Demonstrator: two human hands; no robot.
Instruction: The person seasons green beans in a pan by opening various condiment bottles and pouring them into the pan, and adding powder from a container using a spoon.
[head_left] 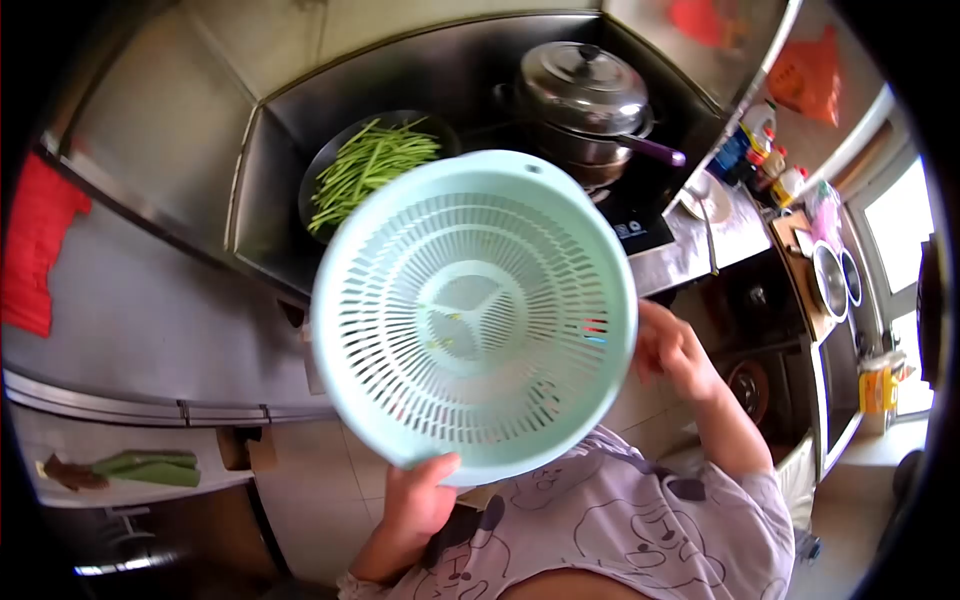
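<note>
A pale green plastic colander (570, 400) is held up in front of me, its slotted inside facing the camera. A few tiny yellow-green bits cling to its base. My left hand (420, 495) grips the near rim, thumb over the edge and the other fingers hidden beneath. At the right side, my right hand (675, 350) has its curled fingers against the outside of the rim, the fingertips partly out of sight. Just beyond the colander, long green beans (370, 165) are heaped in a dark wok (312, 190) on the stove.
A lidded steel pot (585, 95) with a purple handle (655, 150) stands on the right burner. Farther right are a plate with a utensil (710, 205), several bottles (770, 165) and metal bowls (830, 280). Green vegetable pieces (150, 467) lie on a ledge at lower left.
</note>
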